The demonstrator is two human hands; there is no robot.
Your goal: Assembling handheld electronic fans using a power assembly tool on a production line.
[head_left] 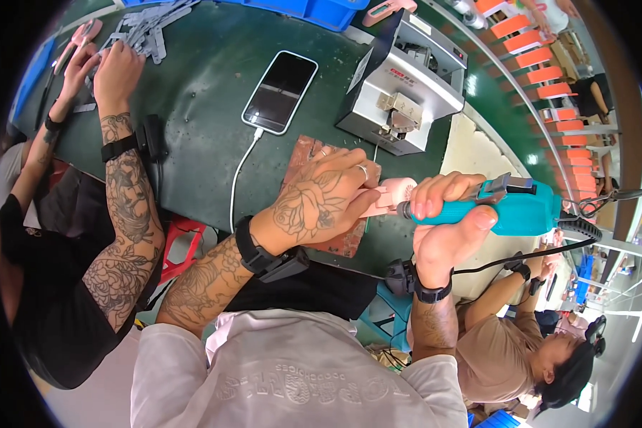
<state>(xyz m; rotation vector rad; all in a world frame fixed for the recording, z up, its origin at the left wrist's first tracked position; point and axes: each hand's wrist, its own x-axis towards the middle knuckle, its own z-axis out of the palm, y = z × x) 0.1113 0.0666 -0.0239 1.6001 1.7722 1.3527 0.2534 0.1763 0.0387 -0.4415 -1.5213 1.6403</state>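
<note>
My left hand (pixel 321 192) is closed around a small pink plastic device (pixel 398 191) with a round perforated end, held on its side over a reddish-brown worn board (pixel 303 153). Gripped in my right hand (pixel 453 214) is a teal electric screwdriver (pixel 524 208), lying sideways with its dark nose toward the pink device. A black cable leaves the tool's far end. Whether the screwdriver's tip touches the device cannot be made out, as my fingers cover that spot.
Beyond my hands stands a grey and black screw-feeder-like machine (pixel 406 82). A phone (pixel 280 93) with a white cable lies on the green table (pixel 200 93). At left, a co-worker's hands (pixel 118 78) are near grey flat parts (pixel 153 32). A blue bin (pixel 310 13) sits behind; another person (pixel 506 349) is at right.
</note>
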